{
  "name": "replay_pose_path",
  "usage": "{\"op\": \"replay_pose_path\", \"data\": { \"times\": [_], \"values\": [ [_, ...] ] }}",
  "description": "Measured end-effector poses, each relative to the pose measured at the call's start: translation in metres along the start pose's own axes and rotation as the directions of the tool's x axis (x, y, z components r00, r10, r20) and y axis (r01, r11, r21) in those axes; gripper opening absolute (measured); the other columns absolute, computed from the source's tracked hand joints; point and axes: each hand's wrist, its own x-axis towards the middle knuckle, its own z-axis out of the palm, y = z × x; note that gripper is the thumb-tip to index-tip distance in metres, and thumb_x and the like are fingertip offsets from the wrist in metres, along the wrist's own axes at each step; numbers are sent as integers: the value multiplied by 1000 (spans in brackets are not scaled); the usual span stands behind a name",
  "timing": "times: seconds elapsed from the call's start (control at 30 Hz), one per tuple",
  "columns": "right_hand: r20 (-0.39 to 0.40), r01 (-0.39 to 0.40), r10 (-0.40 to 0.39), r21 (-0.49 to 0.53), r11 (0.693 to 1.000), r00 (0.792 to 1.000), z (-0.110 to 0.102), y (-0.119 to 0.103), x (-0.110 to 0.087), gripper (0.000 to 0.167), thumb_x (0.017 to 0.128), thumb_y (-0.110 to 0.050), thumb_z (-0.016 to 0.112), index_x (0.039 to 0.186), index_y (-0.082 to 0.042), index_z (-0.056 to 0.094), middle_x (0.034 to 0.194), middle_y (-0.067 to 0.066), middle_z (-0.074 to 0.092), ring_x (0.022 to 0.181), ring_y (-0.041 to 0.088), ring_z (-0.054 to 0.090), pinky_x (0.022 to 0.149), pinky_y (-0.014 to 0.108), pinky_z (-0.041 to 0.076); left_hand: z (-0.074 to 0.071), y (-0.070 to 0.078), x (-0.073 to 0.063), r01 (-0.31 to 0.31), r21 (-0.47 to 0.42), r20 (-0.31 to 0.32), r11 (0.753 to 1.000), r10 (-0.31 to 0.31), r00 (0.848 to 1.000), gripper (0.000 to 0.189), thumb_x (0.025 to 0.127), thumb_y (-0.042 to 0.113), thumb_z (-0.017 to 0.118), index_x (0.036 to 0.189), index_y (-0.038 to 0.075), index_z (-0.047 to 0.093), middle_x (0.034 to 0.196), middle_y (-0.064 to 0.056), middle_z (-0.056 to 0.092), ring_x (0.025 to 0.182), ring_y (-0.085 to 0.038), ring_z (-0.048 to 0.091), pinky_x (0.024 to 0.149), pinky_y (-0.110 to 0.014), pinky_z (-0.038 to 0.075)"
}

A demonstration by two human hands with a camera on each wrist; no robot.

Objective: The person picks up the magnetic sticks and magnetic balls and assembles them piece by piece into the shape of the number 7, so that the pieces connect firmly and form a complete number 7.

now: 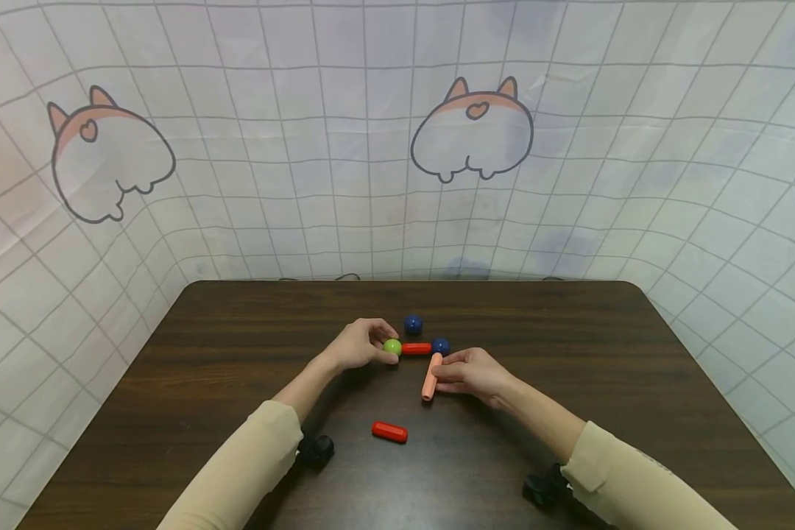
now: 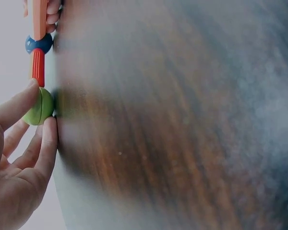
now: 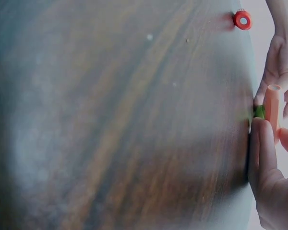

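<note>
My left hand [image 1: 364,344] pinches a green ball [image 1: 392,347] between thumb and fingers; the left wrist view shows a groove across this ball [image 2: 40,108]. A red rod [image 1: 416,348] runs from the green ball to a blue ball [image 1: 440,346]. With its thumb and fingers my right hand [image 1: 473,374] holds an orange rod [image 1: 431,377], whose far end meets that blue ball. In the right wrist view the near end of the orange rod [image 3: 273,88] shows a round hole. Whether the joints are fully seated I cannot tell.
A second blue ball [image 1: 413,324] lies just behind the red rod. Closer to me a loose red rod [image 1: 389,432] lies on the dark wooden table [image 1: 238,309]. A white grid-patterned cloth [image 1: 371,221] hangs behind the table and at its sides.
</note>
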Motion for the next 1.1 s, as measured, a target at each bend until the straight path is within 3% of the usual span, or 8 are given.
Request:
{"op": "replay_pose_path", "data": {
  "times": [0.47, 0.77, 0.97, 1.1],
  "values": [
    [-39, -21, 22, 29, 999, 999, 2, 3, 4, 43, 100, -3, 66, 133, 20, 52, 118, 23, 66, 95, 20, 72, 86, 33, 57, -2, -2, 0, -6, 42, 13, 999, 6, 1000, 44, 82, 16, 90, 120, 10, 68, 110, -4, 66, 95, -19, 63, 83, -36, 54],
    [-35, -1, 2, 32, 1000, 999, 4, 2, 2, 44, 99, -3, 66, 132, 22, 51, 115, 23, 66, 93, 19, 72, 85, 33, 57, -9, 0, -9, -10, 79, -55, 997, 14, 998, 48, 82, 14, 89, 124, 7, 65, 110, -7, 66, 94, -19, 62, 85, -39, 53],
    [-45, -4, 5, 24, 1000, 999, 5, 1, 0, 42, 100, -4, 66, 131, 21, 53, 114, 21, 67, 91, 18, 72, 84, 32, 57, -10, 1, -20, -4, 167, -146, 986, 29, 989, 42, 83, 16, 89, 112, 2, 61, 102, -11, 62, 85, -19, 57, 80, -38, 50],
    [-49, -7, 9, 35, 999, 999, 5, 1, 0, 42, 100, -3, 66, 132, 21, 52, 114, 21, 67, 91, 17, 72, 84, 32, 57, -12, 5, -30, -3, 222, -138, 975, 34, 990, 36, 84, 17, 88, 103, 3, 60, 93, -9, 60, 80, -19, 55, 76, -37, 48]
  ]
}}
